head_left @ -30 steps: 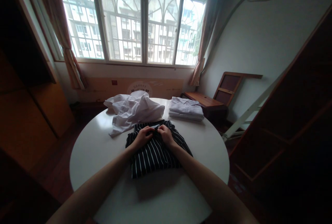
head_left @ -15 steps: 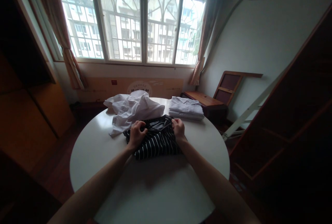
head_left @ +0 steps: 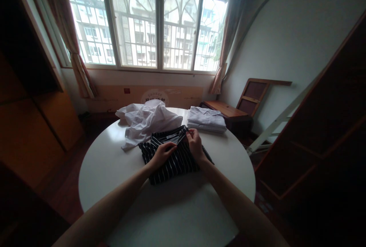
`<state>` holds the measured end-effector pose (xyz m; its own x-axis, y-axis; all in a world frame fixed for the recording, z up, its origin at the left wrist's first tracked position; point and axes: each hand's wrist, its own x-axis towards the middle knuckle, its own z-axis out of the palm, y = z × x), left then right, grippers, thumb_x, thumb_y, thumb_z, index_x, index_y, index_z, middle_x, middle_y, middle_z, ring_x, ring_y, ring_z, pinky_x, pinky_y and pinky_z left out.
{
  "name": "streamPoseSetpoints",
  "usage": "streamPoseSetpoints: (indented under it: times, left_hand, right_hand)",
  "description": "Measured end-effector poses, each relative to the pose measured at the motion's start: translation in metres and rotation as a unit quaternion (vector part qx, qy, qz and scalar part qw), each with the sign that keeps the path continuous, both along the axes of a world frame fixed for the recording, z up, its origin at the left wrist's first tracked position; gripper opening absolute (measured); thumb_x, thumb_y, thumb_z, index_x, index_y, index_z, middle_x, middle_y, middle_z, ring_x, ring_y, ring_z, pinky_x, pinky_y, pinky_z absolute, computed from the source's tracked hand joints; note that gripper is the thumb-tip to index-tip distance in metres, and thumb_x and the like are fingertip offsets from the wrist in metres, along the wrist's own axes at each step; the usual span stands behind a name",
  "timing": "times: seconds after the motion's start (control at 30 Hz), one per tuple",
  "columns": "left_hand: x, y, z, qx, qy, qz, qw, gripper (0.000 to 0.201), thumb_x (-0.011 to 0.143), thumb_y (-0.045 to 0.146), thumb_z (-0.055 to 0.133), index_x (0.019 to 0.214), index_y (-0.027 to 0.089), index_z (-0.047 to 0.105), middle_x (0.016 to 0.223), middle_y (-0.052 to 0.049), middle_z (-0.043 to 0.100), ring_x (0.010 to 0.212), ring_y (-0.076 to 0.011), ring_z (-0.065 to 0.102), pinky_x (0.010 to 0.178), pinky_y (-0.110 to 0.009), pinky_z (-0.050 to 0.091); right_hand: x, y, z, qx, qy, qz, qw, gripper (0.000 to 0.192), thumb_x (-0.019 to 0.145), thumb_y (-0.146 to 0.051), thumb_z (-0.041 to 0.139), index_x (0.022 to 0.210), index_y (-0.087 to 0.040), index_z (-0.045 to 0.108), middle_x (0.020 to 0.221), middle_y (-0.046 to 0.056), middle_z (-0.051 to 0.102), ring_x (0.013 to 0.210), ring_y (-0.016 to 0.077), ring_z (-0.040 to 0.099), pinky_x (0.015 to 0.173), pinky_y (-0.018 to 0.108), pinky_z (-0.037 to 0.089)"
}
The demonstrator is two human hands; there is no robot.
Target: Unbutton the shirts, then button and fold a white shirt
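Here we are at the round white table [head_left: 114, 174], both forearms reaching in over the near edge, and in the middle, a little nearer the far edge, lies a black, white-striped garment [head_left: 168, 169], bunched, its neckline towards the far edge! Left hand [head_left: 162, 154]: fingers closed on the near side of that neckline, gripping the cloth. Right hand [head_left: 195, 143]: thumb and fingers pinching the collar at its right end. Beyond them, by the far edge, it's a crumpled white cloth [head_left: 154, 117] on the left, and a neat stack of folded white garments [head_left: 206, 119] on the right. Past the far edge now: a wooden chest [head_left: 225, 109] on the right, and under the barred window [head_left: 137, 29] a long printed carton [head_left: 110, 94], the contents of both hidden from here.
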<state>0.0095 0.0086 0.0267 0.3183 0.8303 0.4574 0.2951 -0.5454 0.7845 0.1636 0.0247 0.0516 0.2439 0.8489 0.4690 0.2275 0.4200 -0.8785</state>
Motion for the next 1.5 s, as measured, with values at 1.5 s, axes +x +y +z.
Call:
streamPoseSetpoints:
  times: [1.5]
  left_hand:
    - [-0.013, 0.008, 0.001, -0.015, -0.044, 0.073, 0.996, 0.018, 0.07, 0.017, 0.051, 0.078, 0.017, 0.067, 0.083, -0.004, 0.07, 0.08, -0.0176, 0.063, 0.078, -0.03, 0.048]
  right_hand:
    - [0.003, 0.011, -0.021, -0.057, -0.07, 0.056, 0.994, 0.015, 0.066, -0.03, 0.043, 0.056, -0.019, 0.043, 0.054, -0.004, 0.044, 0.054, 0.0116, 0.041, 0.055, 0.023, 0.034]
